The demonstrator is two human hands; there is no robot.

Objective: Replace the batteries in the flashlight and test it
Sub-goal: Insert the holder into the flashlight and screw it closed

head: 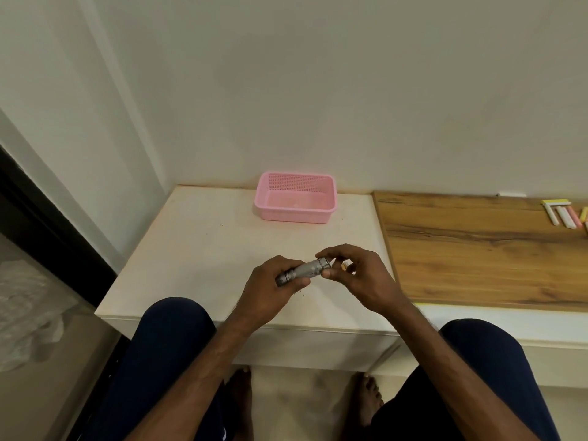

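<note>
1. Basket point(295, 214): pink plastic, rectangular, rounded corners, walls pierced with fine holes. It stands at the back of the table point(197, 249), near the wall. Nothing is seen inside; its floor shows bare.
2. Flashlight point(304, 270): small metal cylinder, grey, knurled barrel with ringed bands toward its left end. It is held above the front part of the table, between both hands, tilted with the right end higher.
3. Left hand point(270, 288): closed around the flashlight's lower left end, thumb lying along the barrel.
4. Right hand point(356, 272): fingertips pinched on the flashlight's upper right end, fingers curled over it. A small pale object shows just behind these fingers; what it is cannot be told.
5. Table: cream, smooth, matte, square-edged, with a few dark specks on top.
6. Board point(477, 246): wood grain, brown, flat, adjoining the table on the right.
7. Chalk sticks point(563, 214): white, pink and yellow, lying together at the board's far right, well apart from the hands.
8. Person: seated, knees in dark trousers either side of the arms, bare feet on the floor below the table.
</note>
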